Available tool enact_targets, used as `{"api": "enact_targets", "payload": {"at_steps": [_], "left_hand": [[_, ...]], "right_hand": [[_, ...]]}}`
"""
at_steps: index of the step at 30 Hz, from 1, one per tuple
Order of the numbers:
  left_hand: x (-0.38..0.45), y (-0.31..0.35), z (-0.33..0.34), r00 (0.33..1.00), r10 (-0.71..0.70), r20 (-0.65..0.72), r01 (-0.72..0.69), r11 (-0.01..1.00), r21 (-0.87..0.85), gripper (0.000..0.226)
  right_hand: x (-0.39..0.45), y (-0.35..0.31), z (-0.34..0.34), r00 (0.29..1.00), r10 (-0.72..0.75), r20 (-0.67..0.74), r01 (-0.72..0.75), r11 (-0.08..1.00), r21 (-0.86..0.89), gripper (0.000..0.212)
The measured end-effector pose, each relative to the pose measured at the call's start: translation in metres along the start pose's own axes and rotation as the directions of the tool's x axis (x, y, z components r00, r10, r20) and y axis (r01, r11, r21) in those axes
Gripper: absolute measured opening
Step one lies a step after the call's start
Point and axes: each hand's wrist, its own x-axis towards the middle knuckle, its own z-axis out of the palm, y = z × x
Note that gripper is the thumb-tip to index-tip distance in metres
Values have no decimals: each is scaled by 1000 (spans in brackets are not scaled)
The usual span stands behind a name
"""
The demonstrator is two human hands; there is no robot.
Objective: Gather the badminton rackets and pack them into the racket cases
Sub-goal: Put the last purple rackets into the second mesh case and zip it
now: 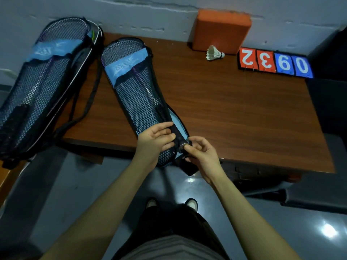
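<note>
Landmark: the wooden table [216, 113]; I give every place relative to it.
Task item: the mesh racket case [135, 94] lies on the table's left part, its narrow end overhanging the near edge. A racket [159, 107] shows through the mesh, its handle butt [183, 145] poking out at that end.
Second case: a larger racket bag [45, 79] leans off the table's left side, already holding rackets.
Risk 1: the overhanging case could slide off the near edge if I pull toward myself.
Risk 2: the handle could snag the opening's edge, so I judge the closure may jam.
Left hand [154, 141]: palm up, fingers curled round the case's narrow end, gripping it.
Right hand [200, 152]: thumb and forefinger pinch at the handle butt; remaining fingers loosely curled.
Hand spacing: close together, just beyond the near edge.
Other items: a shuttlecock [215, 53], an orange block [222, 30] and score cards [274, 61] sit along the table's far side.
</note>
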Motion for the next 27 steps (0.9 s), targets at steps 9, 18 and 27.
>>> {"api": "enact_targets", "payload": {"at_steps": [9,18,27], "left_hand": [[8,6,13,989,143,22,-145,975,169,32],[24,-14,22,836,495,236,-499,509,702,32],[50,-36,15,769,482,419,-560,194,806,38]], "right_hand": [[2,-16,-17,996,21,87,-22,1000,14,29],[10,-26,-20,999,-42,-11,42,998,-47,29],[22,-32,-37,998,3,-67,-4,1000,-8,25]]}}
